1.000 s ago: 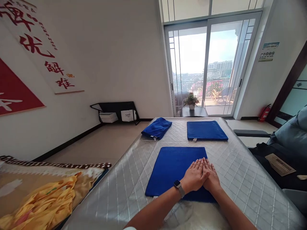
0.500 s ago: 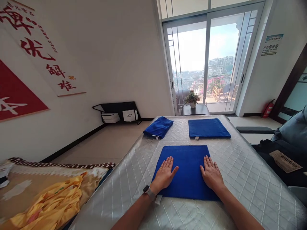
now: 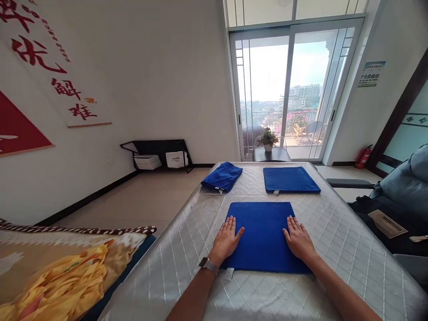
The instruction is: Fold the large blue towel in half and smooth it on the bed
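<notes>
A folded blue towel (image 3: pixel 262 234) lies flat on the silver quilted table (image 3: pixel 334 232) in front of me. My left hand (image 3: pixel 226 240) rests palm down on its left edge, fingers stretched out, a watch on the wrist. My right hand (image 3: pixel 298 239) lies flat on the towel's right edge, fingers also straight. Farther back lie a loosely folded blue towel (image 3: pixel 221 176) at the left and a flat folded blue towel (image 3: pixel 290 179) at the right.
A yellow and brown patterned blanket (image 3: pixel 56 276) lies at the lower left. A grey armchair (image 3: pixel 397 196) stands at the right. Beyond the table a small stand holds a potted plant (image 3: pixel 268 139) before glass sliding doors. A black rack (image 3: pixel 157 154) leans on the left wall.
My hands lay together at the towel's right side a second ago; they spread apart to its left and right edges and now rest there. The view shifted slightly.
</notes>
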The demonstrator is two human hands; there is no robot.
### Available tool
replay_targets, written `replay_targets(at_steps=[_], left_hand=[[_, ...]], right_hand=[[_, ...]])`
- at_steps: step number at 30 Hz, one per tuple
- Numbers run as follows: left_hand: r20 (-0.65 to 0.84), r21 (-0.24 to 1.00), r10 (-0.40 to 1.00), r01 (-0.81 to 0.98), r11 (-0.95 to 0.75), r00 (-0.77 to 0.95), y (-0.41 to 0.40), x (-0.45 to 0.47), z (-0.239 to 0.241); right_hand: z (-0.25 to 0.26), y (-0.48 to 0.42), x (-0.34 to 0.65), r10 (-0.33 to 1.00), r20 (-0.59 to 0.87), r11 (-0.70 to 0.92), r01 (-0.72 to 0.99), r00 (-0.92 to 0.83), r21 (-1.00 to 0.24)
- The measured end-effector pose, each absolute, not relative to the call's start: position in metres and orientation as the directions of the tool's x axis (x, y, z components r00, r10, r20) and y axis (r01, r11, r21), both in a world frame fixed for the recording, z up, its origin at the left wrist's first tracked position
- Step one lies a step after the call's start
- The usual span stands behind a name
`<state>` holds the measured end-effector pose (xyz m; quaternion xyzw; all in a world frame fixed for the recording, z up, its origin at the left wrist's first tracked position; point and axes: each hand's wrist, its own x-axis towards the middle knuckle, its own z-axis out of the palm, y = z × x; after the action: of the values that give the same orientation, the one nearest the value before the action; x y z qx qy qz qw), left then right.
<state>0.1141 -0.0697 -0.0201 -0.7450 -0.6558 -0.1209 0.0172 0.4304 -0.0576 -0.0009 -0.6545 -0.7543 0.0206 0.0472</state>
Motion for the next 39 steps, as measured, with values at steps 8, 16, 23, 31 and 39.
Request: replay_targets(at_steps=[8,16,23,31,39], left_hand=[[0.191,0.121,0.974,0.981,-0.151,0.126,-0.071,0.110,-0.021],[0.251,0.149,0.962,0.977,-0.149,0.108,-0.070,0.110,-0.018],[0.414,0.161,0.867,0.915,-0.370,0.278,-0.093,0.153,0.020],[0.220,0.134,0.677,0.666,-0.734,0.702,-0.118,0.267,0.022],[0.144,0.199,0.847,0.824,-0.531,0.511,-0.110,0.248,0.009]], right_hand=[[0.005,-0.080,0.434,0.982,0.043,0.189,0.976,-0.185,-0.111],[-0.004,-0.103,0.432,0.986,0.038,0.169,0.975,-0.165,-0.146],[-0.001,-0.103,0.432,0.988,0.038,0.157,0.967,-0.152,-0.202],[-0.011,-0.104,0.437,0.961,0.087,0.269,0.958,-0.261,-0.098],[-0.016,-0.099,0.436,0.977,0.104,0.201,0.966,-0.186,-0.162]])
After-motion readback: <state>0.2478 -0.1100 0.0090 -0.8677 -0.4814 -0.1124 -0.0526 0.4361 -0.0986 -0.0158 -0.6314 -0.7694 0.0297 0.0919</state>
